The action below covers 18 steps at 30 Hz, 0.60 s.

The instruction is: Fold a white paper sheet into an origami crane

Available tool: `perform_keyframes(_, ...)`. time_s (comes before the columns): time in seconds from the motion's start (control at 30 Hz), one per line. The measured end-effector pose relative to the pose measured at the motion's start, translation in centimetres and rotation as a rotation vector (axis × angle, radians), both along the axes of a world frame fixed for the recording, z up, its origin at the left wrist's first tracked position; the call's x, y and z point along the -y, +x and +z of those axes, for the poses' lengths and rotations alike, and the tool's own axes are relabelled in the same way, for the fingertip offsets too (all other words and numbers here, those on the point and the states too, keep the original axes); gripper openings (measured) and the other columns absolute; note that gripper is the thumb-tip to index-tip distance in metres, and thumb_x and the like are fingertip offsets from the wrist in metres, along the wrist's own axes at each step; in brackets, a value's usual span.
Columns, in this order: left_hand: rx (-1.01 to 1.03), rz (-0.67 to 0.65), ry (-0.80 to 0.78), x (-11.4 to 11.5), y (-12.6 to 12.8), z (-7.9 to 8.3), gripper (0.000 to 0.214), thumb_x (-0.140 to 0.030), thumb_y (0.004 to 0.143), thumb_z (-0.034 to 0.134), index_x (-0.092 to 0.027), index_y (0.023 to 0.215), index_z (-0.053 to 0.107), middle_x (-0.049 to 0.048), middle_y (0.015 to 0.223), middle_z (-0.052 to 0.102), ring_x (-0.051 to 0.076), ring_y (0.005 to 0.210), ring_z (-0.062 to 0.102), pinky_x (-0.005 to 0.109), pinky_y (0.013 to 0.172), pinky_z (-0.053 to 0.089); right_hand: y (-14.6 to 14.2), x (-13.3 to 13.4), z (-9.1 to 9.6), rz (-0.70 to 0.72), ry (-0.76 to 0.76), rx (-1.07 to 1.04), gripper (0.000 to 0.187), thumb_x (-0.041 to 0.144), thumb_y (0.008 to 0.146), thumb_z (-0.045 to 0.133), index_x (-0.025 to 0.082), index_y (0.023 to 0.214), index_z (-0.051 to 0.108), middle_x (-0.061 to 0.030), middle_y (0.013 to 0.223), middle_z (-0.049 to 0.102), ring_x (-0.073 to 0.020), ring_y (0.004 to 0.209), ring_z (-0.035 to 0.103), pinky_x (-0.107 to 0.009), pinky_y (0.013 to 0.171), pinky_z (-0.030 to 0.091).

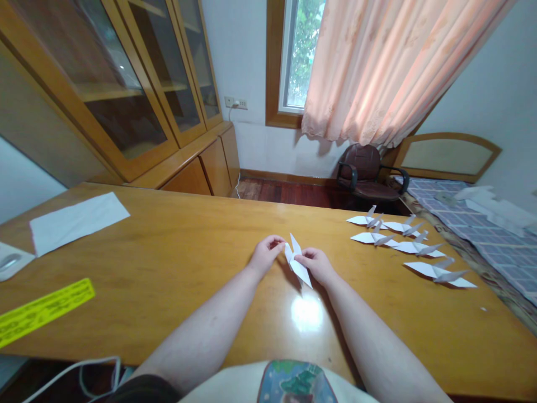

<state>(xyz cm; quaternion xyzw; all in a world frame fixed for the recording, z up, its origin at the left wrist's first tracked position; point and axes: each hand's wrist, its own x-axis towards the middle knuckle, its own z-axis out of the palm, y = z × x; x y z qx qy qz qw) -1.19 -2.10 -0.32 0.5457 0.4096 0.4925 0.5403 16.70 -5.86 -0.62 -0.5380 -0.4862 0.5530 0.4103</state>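
Note:
A white folded paper crane (300, 270) is held just above the middle of the wooden table, its wings pointing away from me and toward me. My right hand (318, 265) grips its body from the right, thumb on the paper. On the other side, my left hand (268, 253) pinches a narrow point of the crane between thumb and fingertips. Several finished-looking paper cranes (438, 272) stand in rows on the right part of the table, wings spread.
On the table's left lie white paper (79, 221), a yellow printed strip (46, 313) and a white object (12, 262) at the edge. A white cable (79, 365) hangs below. Beyond the table (188, 240) are a glass-door cabinet (176, 134), an armchair (364, 170) and a bed (482, 224).

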Motion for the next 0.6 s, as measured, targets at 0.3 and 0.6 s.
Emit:
perform_keyframes(0.3,-0.078,0.093,-0.012,-0.3,0.2,-0.7,0.017,-0.029,0.068,0.067,-0.017,0.080,0.067,0.0020,0.074,0.064,0.015,0.068,0.055,0.026,0.066,0.043,0.0,-0.2,-1.0,0.011,0.095,0.144,0.031,0.048,0.063,0.071,0.018,0.066,0.064,0.0001,0.059,0.060,-0.0138,0.056,0.051,-0.025,0.054,0.037)
perform_keyframes(0.6,-0.235,0.041,0.010,-0.5,0.2,-1.3,0.020,-0.033,0.071,0.065,-0.018,0.083,0.070,0.0041,0.078,0.067,0.017,0.068,0.056,0.028,0.067,0.043,-0.1,-0.2,-1.2,0.019,0.118,0.191,0.029,0.046,0.065,0.069,0.018,0.066,0.064,0.0002,0.060,0.060,-0.0137,0.057,0.051,-0.025,0.054,0.037)
